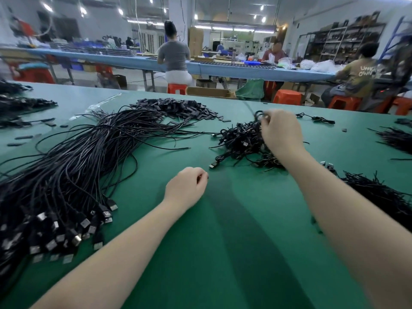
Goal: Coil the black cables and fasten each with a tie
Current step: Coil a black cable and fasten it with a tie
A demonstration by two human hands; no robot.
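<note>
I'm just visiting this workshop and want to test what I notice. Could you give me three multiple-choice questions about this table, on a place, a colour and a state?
1. Where does the big bundle of loose cables lie?
A. Left of both hands
B. Between the hands
C. On the floor

2. What colour is the table?
A. Red
B. Green
C. White

3. What is the right hand doing?
A. Lying flat
B. Hanging off the table
C. Holding a coiled cable

Answers: 1 A, it spreads across the table's left side. 2 B, the bare surface is green. 3 C, its fingers pinch a small black coil above the pile of coiled cables.
</note>
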